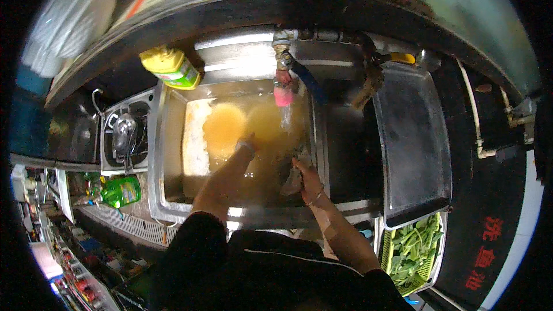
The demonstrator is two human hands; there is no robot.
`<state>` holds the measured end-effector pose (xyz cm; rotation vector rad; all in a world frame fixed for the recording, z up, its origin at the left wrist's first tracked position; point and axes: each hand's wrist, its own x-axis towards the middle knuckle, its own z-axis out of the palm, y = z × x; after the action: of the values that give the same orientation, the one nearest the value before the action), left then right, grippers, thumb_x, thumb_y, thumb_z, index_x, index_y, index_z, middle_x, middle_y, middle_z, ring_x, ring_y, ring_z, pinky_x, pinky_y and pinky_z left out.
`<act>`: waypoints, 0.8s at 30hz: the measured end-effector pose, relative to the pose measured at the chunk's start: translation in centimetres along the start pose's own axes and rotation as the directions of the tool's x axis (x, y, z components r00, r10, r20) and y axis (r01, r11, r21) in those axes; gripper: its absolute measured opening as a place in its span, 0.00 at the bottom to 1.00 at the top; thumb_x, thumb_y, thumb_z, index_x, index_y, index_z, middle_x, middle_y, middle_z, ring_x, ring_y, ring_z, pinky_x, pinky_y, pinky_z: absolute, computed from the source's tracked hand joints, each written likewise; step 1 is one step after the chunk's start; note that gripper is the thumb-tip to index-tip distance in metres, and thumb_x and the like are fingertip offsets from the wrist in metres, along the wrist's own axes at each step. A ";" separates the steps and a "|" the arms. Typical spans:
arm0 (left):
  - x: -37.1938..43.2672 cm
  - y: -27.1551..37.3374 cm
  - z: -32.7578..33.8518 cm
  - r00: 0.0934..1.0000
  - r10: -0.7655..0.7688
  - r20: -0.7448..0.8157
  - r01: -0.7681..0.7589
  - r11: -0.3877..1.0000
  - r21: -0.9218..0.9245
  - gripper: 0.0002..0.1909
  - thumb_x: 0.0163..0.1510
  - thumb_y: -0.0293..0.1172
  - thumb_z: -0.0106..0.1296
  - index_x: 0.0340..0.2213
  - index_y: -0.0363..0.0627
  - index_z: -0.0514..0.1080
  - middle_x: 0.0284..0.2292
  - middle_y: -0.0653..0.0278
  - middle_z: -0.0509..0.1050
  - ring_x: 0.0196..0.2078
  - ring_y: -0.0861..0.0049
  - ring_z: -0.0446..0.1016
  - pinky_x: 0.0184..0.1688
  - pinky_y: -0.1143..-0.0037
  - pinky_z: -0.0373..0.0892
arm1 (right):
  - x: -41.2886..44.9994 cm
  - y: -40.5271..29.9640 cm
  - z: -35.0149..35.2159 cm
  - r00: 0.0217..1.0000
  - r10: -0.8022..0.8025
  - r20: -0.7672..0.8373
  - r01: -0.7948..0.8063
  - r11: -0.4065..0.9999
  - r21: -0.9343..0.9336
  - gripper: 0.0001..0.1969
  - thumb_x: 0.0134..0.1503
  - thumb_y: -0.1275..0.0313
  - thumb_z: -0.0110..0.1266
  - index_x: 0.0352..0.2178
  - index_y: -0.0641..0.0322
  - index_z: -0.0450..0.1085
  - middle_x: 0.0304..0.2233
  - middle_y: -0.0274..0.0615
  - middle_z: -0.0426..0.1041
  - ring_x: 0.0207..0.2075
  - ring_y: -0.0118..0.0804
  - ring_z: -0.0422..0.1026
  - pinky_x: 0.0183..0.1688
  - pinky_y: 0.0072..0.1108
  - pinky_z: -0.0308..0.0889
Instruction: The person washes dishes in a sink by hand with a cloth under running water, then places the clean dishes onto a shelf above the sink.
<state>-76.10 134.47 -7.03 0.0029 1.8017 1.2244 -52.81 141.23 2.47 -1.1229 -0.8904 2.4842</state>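
Note:
A stainless steel sink point(173, 181) in front of me is filled with cloudy, yellowish-brown water point(259, 172). My left hand point(246, 143) reaches into its middle, the fingers dipped under the surface and hidden by the murk. Beside it, round pale yellow shapes show in the water, perhaps plates. At the right side of the basin, my right hand point(310, 181) grips a greyish, blurred item point(291, 179) whose kind I cannot tell. Water runs into the sink from a tap with a pink sleeve point(284, 95).
A yellow detergent bottle point(175, 69) stands at the back left corner. Left are a small basin holding metal utensils point(125, 131) and a green soap bottle point(122, 192). Right are a metal tray point(417, 138) and a yellow-green basket point(386, 242) of leafy greens point(412, 246).

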 end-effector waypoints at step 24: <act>-11.7 -0.6 -2.7 0.966 0.255 -0.050 -0.230 0.747 -0.623 0.21 0.42 0.16 0.42 0.42 0.39 0.59 0.34 0.60 0.67 0.34 0.78 0.68 0.34 0.80 0.66 | 6.1 4.7 11.0 0.368 -0.672 0.642 0.731 -0.218 -0.647 0.19 0.49 0.63 0.47 0.39 0.66 0.63 0.37 0.47 0.66 0.40 0.46 0.65 0.43 0.29 0.59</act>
<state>-71.04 126.77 0.68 -0.1213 1.3037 1.9588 -65.05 135.81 1.50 -0.3118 -2.2779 0.7864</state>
